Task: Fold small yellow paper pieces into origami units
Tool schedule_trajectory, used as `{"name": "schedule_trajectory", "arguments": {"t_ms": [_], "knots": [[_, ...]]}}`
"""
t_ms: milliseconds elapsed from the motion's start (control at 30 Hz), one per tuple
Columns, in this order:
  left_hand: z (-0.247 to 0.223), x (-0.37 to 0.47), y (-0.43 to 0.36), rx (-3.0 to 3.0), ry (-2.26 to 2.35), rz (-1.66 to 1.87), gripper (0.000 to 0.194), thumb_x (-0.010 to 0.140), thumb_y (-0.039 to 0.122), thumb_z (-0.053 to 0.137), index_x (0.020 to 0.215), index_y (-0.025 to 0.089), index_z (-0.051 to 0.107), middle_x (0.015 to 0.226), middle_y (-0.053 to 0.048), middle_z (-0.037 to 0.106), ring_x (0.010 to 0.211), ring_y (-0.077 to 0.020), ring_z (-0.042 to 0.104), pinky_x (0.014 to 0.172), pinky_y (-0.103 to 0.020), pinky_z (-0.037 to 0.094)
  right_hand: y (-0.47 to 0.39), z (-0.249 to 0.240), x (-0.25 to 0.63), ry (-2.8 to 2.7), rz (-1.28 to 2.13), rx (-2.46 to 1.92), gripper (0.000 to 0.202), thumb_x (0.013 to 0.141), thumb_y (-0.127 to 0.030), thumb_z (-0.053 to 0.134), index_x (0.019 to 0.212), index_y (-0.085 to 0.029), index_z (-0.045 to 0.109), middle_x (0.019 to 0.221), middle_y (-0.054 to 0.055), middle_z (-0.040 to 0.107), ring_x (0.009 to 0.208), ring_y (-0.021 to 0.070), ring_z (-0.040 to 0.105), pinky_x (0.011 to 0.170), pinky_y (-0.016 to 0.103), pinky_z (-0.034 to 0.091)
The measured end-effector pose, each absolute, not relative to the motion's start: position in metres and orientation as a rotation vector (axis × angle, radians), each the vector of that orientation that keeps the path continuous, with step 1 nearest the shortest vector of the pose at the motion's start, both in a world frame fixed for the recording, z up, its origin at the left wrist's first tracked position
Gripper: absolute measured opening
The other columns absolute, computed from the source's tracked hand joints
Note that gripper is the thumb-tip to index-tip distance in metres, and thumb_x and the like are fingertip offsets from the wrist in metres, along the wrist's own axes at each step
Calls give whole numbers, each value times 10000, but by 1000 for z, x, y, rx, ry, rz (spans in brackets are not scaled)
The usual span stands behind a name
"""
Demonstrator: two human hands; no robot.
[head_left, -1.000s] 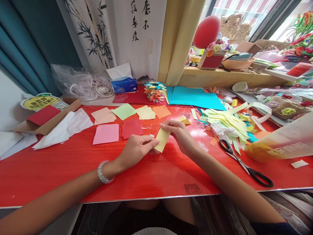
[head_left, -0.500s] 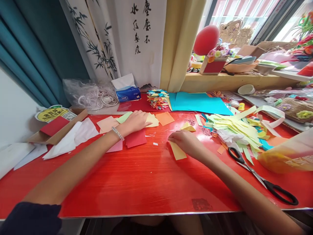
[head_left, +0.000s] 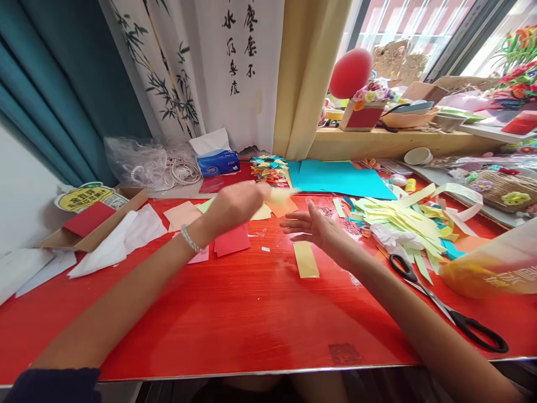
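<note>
My left hand (head_left: 239, 207), with a beaded bracelet at the wrist, is raised over the small coloured papers and pinches a pale yellow piece of paper (head_left: 282, 195), blurred by motion. To its right, my right hand (head_left: 308, 224) has its fingers stretched out and holds nothing. A yellow paper strip (head_left: 307, 262) lies on the table just below the right hand. Below the left hand are red paper squares (head_left: 232, 242), with a pink piece (head_left: 199, 257) beside them. Peach paper (head_left: 180, 215) and orange paper (head_left: 282, 208) lie farther back.
Scissors (head_left: 444, 308) lie at right beside a heap of pale green strips (head_left: 398, 224). Behind are blue sheets (head_left: 344, 180), a multicoloured folded-paper piece (head_left: 269, 170) and a tissue pack (head_left: 218, 163). A cardboard box (head_left: 98, 229) stands left on the red table (head_left: 235, 330).
My left hand has lifted off the papers and moved right with a pale yellow piece. My right hand has let go of the yellow strip and opened its fingers.
</note>
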State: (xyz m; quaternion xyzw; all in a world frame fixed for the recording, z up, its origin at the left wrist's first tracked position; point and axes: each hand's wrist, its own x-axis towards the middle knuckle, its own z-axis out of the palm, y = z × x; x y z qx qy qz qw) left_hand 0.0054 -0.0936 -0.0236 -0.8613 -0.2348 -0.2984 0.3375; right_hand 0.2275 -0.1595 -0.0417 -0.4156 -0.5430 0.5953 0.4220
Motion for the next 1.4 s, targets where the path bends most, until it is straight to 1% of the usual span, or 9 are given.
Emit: {"name": "schedule_trajectory", "arguments": {"t_ms": [100, 233, 367, 533, 667, 833, 1067, 1233, 1400], "knots": [[-29, 17, -127, -2177, -146, -678, 124, 907, 163, 463, 998, 158, 546, 996, -78, 704, 915, -161, 668, 832, -302, 531, -165, -38, 224, -1248, 1656, -943, 439, 835, -549, 537, 1008, -174, 685, 1007, 110, 677, 875, 195, 630, 743, 302, 514], [-38, 23, -146, -2190, -144, -646, 209, 876, 176, 534, 1081, 142, 559, 1115, -139, 670, 993, -223, 653, 853, -351, 532, -169, -36, 225, -1175, 1636, -1042, 302, 763, -351, 692, 1021, -195, 690, 976, 83, 685, 792, 161, 626, 645, 251, 495], [-40, 15, -144, -2236, -87, -661, 142, 875, 179, 540, 1003, 160, 596, 1059, -81, 687, 921, -190, 657, 823, -324, 535, -165, -37, 229, -1084, 1513, -1061, 270, 759, -321, 695, 1002, -204, 683, 932, 64, 689, 780, 155, 625, 642, 257, 498], [-41, 13, -143, -2263, -348, -765, 150, 882, 91, 475, 973, 154, 576, 963, -76, 663, 827, -162, 633, 670, -269, 521, -164, -33, 228, -1050, 1649, -840, 250, 824, -353, 628, 1002, -186, 685, 1009, 78, 696, 902, 171, 640, 810, 296, 508], [-41, 19, -146, -2322, -639, -834, 112, 894, 152, 474, 926, 156, 581, 1187, -150, 572, 904, -190, 609, 651, -272, 495, -169, -31, 225, -1200, 1652, -729, 278, 811, -255, 653, 1084, -205, 646, 1159, 59, 650, 1063, 183, 605, 995, 345, 432], [-30, 23, -152, -2411, -728, -745, 178, 910, 218, 455, 804, 168, 590, 1346, -128, 488, 905, -199, 567, 715, -333, 469, -174, -30, 225, -1483, 1478, -830, 469, 783, -256, 692, 1220, -255, 521, 1160, 43, 625, 1042, 183, 603, 929, 360, 479], [-20, 27, -152, -2577, -835, -764, 222, 915, 326, 471, 811, 149, 555, 828, -80, 624, 756, -197, 492, 653, -326, 400, -172, -34, 224, -1681, 1141, -869, 493, 808, -210, 636, 1231, -236, 385, 1081, 69, 589, 982, 185, 601, 859, 355, 499], [-18, 31, -158, -2851, -1204, -1054, 181, 863, 289, 576, 810, 183, 439, 784, -5, 537, 709, -136, 482, 628, -260, 403, -174, -30, 220, -1434, 1203, -817, 489, 766, -215, 688, 1176, -238, 424, 1050, 47, 617, 973, 167, 606, 854, 317, 500], [-19, 35, -164, -2994, -1415, -1188, 365, 843, 304, 599, 1148, 208, 424, 826, 17, 510, 723, -112, 504, 650, -236, 418, -179, -37, 209, -1407, 1238, -893, 210, 802, -318, 653, 943, -184, 573, 849, 27, 634, 759, 136, 603, 705, 293, 495]]}}
